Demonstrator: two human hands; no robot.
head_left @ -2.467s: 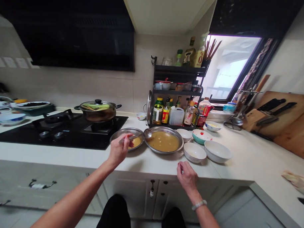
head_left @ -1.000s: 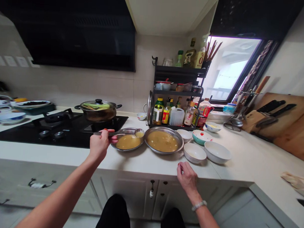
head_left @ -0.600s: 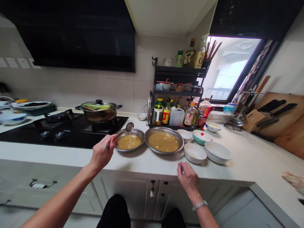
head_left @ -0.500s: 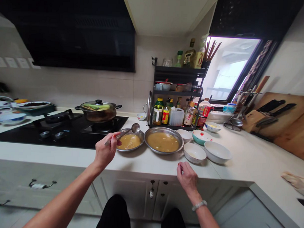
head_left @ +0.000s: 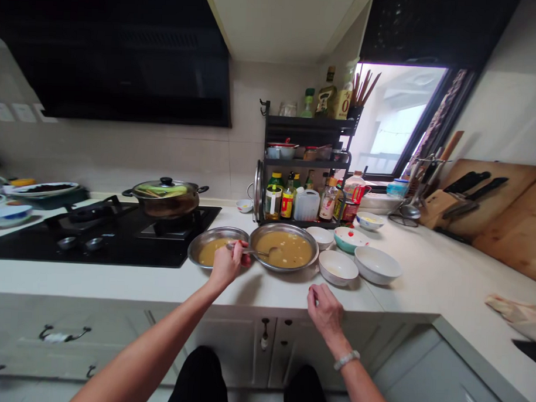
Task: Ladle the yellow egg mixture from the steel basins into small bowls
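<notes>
My left hand (head_left: 229, 263) is closed round the handle of a metal spoon (head_left: 261, 253). The spoon's bowl dips into the yellowish-brown liquid in the larger steel dish (head_left: 258, 260), where pale bits float. A second steel dish (head_left: 194, 247) with similar liquid sits to its left, partly behind my left hand. My right hand (head_left: 324, 308) hangs at the counter's front edge with curled fingers; whether anything is inside them is hidden. Just beyond it stands a white bowl (head_left: 338, 268).
More bowls stand at the right: a larger white one (head_left: 377, 266), a turquoise one (head_left: 351, 240) and a small white one (head_left: 322, 237). Behind them is a black rack (head_left: 307, 163) with bottles. A lidded pot (head_left: 165, 200) sits on the black hob (head_left: 117, 242). A knife block (head_left: 443, 208) stands far right.
My left hand has moved right with the spoon, from above the left dish to the larger dish, and the spoon's bowl has gone down into the liquid. My right hand stays nearly still.
</notes>
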